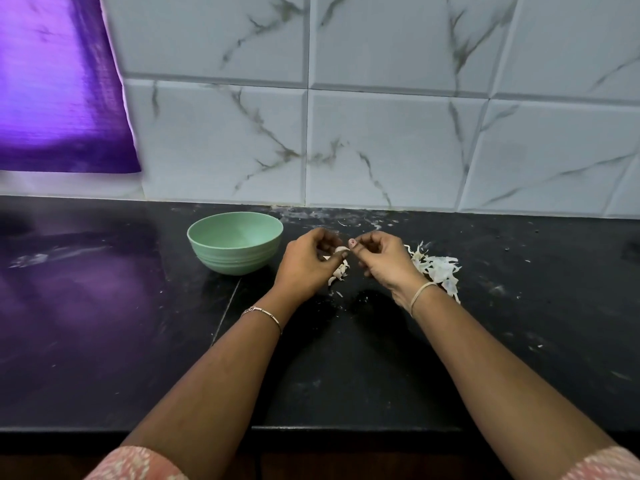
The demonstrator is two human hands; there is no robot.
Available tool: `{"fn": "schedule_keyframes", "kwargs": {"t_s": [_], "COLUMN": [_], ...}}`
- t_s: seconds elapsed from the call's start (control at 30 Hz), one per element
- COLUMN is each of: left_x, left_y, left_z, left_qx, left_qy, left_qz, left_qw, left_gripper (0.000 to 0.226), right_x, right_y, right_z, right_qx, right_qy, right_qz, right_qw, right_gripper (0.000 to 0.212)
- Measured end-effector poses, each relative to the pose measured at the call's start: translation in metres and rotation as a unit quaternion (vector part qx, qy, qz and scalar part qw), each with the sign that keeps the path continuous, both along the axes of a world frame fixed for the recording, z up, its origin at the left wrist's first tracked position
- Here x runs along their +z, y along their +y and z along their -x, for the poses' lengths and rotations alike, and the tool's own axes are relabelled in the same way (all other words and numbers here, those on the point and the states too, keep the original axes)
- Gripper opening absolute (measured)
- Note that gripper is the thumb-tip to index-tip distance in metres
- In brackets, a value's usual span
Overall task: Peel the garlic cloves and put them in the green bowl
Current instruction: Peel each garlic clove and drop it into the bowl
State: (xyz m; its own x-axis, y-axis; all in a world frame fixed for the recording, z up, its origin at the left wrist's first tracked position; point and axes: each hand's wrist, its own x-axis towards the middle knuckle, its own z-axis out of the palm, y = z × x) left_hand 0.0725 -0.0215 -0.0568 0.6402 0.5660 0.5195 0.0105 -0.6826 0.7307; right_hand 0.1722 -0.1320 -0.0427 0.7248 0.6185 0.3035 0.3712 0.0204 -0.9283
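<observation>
Soft, even light fills the room. A purple sheen glares off the black counter (104, 289) at left. Wall tiles (381, 140) bow toward the edges, slightly blurred.

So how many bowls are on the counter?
1. The green bowl sits on the black counter near the tiled wall, just beside the left hand. No other bowl shows, and nothing in view looks big enough to hide one.

no readable text, labels, numbers or signs anywhere
</observation>
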Motion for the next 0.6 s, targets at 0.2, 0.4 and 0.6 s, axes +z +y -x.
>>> {"fn": "schedule_keyframes", "kwargs": {"t_s": [0.2, 0.4, 0.6], "left_x": [0.0044, 0.0041, 0.0072], "left_y": [0.0007, 0.0013, -0.0042], "left_z": [-0.0001, 0.0000, 0.0018], "left_qx": [0.014, -0.068, -0.046], "left_qy": [-0.011, -0.005, -0.036], "left_qz": [0.039, 0.142, 0.132], "left_qw": [0.999, 0.987, 0.990], "left_gripper": [0.004, 0.020, 0.013], "right_x": [0.0039, 0.0010, 0.0023], "right_y": [-0.0039, -0.0009, -0.0038], "right_z": [0.0053, 0.0028, 0.0050], "right_qx": [0.080, 0.077, 0.099], "right_qy": [-0.003, 0.041, 0.132], "right_qz": [-0.050, -0.064, -0.082], "right_qw": [0.996, 0.994, 0.983], "right_gripper": [0.011, 0.012, 0.003]}}
